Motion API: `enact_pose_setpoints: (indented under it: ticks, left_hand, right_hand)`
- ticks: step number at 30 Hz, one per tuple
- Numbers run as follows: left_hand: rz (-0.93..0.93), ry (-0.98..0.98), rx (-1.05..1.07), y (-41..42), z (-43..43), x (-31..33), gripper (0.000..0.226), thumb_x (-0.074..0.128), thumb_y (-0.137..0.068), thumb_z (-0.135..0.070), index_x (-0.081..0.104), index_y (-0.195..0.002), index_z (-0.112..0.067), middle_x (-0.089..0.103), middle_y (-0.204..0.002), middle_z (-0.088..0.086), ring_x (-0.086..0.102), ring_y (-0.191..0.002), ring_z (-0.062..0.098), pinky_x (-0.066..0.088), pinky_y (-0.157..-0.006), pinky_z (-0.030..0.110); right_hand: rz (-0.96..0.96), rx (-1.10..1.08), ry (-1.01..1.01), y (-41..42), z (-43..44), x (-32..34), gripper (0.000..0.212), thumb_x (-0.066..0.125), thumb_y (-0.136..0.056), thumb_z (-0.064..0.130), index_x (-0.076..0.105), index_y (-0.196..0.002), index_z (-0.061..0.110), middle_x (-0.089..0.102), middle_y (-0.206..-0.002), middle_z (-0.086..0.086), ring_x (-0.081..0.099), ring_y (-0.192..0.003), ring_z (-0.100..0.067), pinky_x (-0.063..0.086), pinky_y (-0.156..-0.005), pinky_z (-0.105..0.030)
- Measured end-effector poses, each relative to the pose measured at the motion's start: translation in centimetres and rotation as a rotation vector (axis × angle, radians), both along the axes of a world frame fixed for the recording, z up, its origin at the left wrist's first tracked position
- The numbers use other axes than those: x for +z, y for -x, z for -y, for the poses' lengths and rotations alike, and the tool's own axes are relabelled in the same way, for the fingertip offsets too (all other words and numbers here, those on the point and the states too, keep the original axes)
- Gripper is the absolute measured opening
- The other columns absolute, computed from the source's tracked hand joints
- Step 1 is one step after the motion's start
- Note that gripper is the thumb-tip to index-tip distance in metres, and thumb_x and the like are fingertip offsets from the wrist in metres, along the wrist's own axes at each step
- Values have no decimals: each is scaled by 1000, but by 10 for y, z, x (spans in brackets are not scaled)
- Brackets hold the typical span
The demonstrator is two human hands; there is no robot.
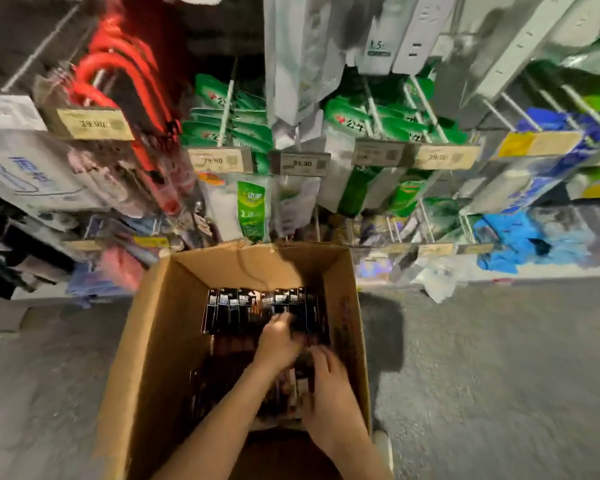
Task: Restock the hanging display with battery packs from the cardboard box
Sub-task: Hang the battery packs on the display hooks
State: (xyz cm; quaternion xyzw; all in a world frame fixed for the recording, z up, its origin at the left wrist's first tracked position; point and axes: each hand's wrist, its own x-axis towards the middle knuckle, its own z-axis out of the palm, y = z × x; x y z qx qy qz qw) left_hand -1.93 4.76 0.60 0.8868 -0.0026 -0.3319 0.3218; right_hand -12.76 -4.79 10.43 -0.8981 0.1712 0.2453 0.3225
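Note:
An open cardboard box point(160, 341) stands on the floor below me, filled with dark battery packs point(243, 303) standing in rows. Both my hands are inside it. My left hand point(278, 344) reaches into the far row, its fingers curled around the top of a pack. My right hand point(329, 386) lies nearer, at the right side of the box, with its fingers bent over the packs there; motion blur hides whether it grips one. The hanging display point(302, 164) rises just beyond the box.
Hooks carry green and white packaged goods point(361, 123) with price tags point(219, 160). Red items point(118, 74) hang at the upper left, blue packs point(520, 237) at the right. Grey floor point(499, 375) lies on both sides of the box.

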Motion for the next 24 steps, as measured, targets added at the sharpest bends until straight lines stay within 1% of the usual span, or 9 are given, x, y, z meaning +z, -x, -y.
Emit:
enact_pose_setpoints:
  ticks: [2,3,7,11,14,16,18,22,24]
  left_hand:
    - [-24,12,-14,-12,15,-20,46,68,-89,-30,61,-131,-15,61,-131,3,58,-124,23,49,-103,36]
    - [-37,15,-27,-17,22,-28,46,68,-89,-30,60,-132,-15,60,-131,6,58,-124,25,50,-102,39]
    - [-61,1,-22,-25,46,-56,47,71,-90,-34,61,-127,-8,60,-127,13,58,-119,31,51,-96,37]
    - [-101,12,2,-25,60,-83,40,68,-91,-37,66,-120,-9,65,-120,14,60,-115,30,49,-91,34]
    - [-87,-11,38,-30,65,-96,32,66,-91,-35,72,-109,-9,66,-117,16,62,-109,32,50,-88,35]
    - [-88,-6,56,-35,65,-99,24,68,-91,-27,76,-101,-7,72,-108,16,69,-100,31,52,-83,34]
    - [-86,-7,69,-39,63,-94,17,69,-89,-17,78,-96,-5,76,-98,17,73,-94,31,54,-78,32]
    - [-79,-75,140,-41,45,-75,17,67,-87,-10,75,-101,-4,74,-102,15,70,-99,30,54,-79,33]
    - [-84,-98,168,-40,29,-55,12,67,-89,-10,74,-98,-8,71,-99,10,69,-95,26,52,-73,29]
  right_hand:
    - [-21,-46,-8,-6,2,-9,75,53,-95,8,16,-159,20,15,-166,3,14,-154,-15,16,-126,-28]
    - [-43,-64,-22,-9,4,-12,74,52,-96,10,15,-160,20,14,-166,3,15,-154,-15,17,-126,-29]
    - [-92,-92,-45,-11,5,-21,73,51,-97,11,15,-159,20,12,-166,3,17,-153,-16,17,-125,-28]
    - [-111,-129,-56,-10,4,-28,71,50,-97,11,16,-159,21,11,-166,6,15,-154,-14,17,-125,-28]
    - [-122,-139,-82,-11,1,-31,72,50,-95,12,17,-158,23,11,-165,9,19,-153,-14,18,-124,-27]
    - [-127,-154,-104,-11,-2,-31,70,50,-96,14,18,-157,25,11,-164,11,23,-151,-12,19,-122,-23]
    - [-126,-178,-112,-9,-4,-32,67,50,-97,17,21,-156,26,16,-162,9,28,-148,-10,20,-119,-19]
    - [-113,-220,-121,-7,-10,-34,60,53,-96,20,29,-151,25,25,-157,7,31,-146,-10,24,-119,-20]
    - [-104,-241,-137,-7,-11,-30,58,55,-97,18,33,-150,24,30,-153,7,33,-144,-11,25,-119,-21]
